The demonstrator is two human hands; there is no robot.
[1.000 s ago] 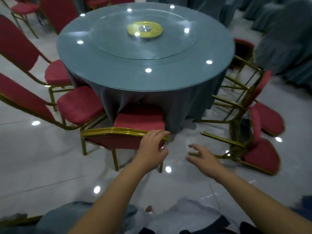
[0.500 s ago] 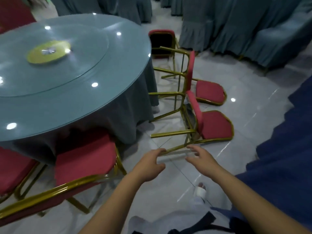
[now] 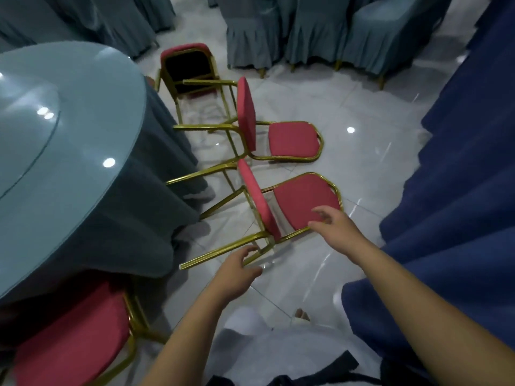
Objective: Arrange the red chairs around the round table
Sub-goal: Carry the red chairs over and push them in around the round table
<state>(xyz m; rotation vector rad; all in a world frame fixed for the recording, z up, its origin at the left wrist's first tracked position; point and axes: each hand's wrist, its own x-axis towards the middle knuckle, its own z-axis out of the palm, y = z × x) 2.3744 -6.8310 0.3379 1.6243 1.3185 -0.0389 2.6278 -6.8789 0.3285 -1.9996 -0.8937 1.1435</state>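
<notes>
— Our left hand (image 3: pixel 237 270) is half open, with a gold leg of the nearest tipped red chair (image 3: pixel 303 201) between thumb and fingers. We can't tell if it touches.
— Our right hand (image 3: pixel 334 227) is spread over that chair's backrest edge, gripping nothing.
— Beyond it lie a second tipped chair (image 3: pixel 292 139) and a third tipped chair (image 3: pixel 186 65), beside the round table (image 3: pixel 55 162).
— An upright red chair (image 3: pixel 72 338) stands tucked under it at lower left.

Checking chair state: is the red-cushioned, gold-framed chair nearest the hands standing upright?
No, the red-cushioned gold-framed chair lies on its backrest, legs pointing sideways.
</notes>
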